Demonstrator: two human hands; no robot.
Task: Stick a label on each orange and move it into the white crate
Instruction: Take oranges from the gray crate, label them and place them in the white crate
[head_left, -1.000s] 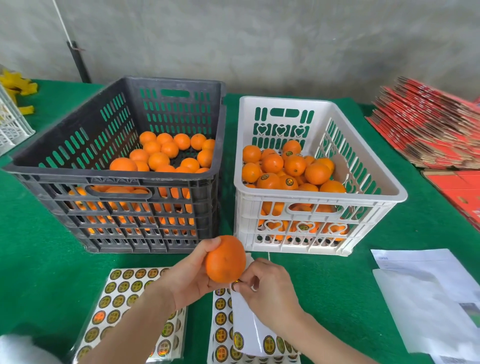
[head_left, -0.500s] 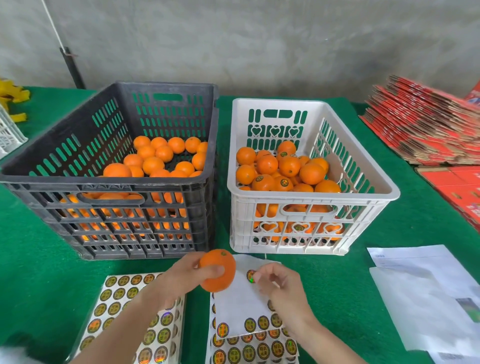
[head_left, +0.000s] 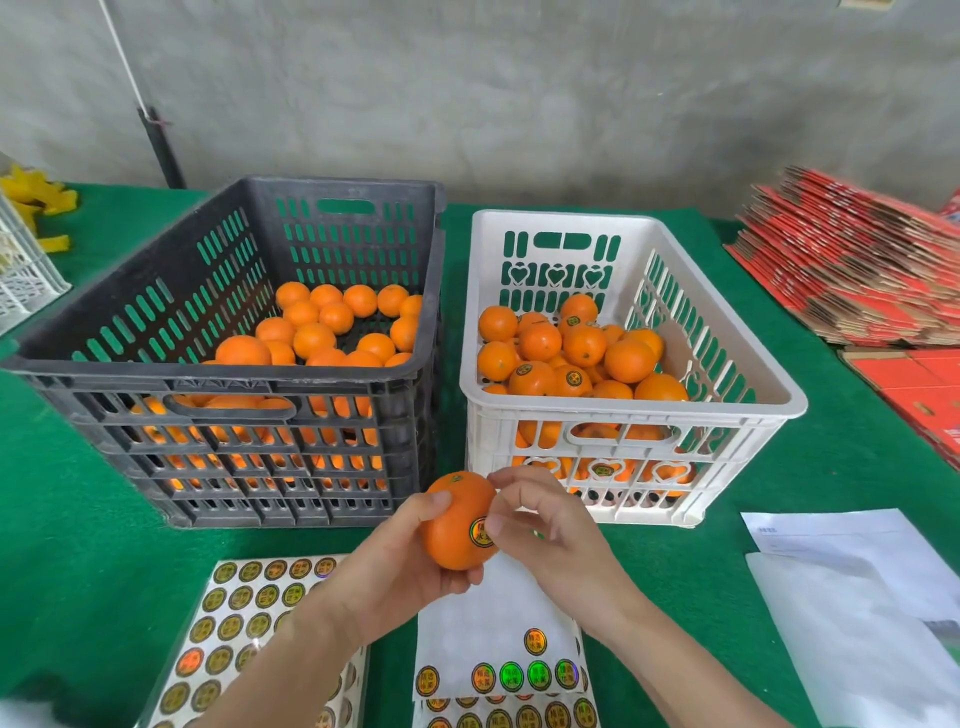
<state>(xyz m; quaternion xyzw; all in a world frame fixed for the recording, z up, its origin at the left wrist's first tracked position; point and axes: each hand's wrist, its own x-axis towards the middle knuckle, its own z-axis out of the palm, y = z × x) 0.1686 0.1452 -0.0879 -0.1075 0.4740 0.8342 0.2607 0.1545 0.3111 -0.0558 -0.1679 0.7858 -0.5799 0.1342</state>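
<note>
L grip (head_left: 395, 566) clamped round orange (head_left: 452, 525), held over table (head_left: 78, 519), just in front of white crate (head_left: 631, 410). R grip (head_left: 550, 530) curled on it too, thumb pressing label (head_left: 480, 532). I'd rub edges flat w/ thumb, no squeezing.

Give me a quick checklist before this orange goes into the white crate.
1. Label stuck on the orange: ok.
2. Label pressed flat all round: cannot tell, the right hand has its thumb over one edge.
3. Left hand grips the orange: ok, thumb and fingers wrap it.
4. White crate has room: ok, its fruit lies below the rim.
5. Labels left on the sheet for the next one: ok.
</note>
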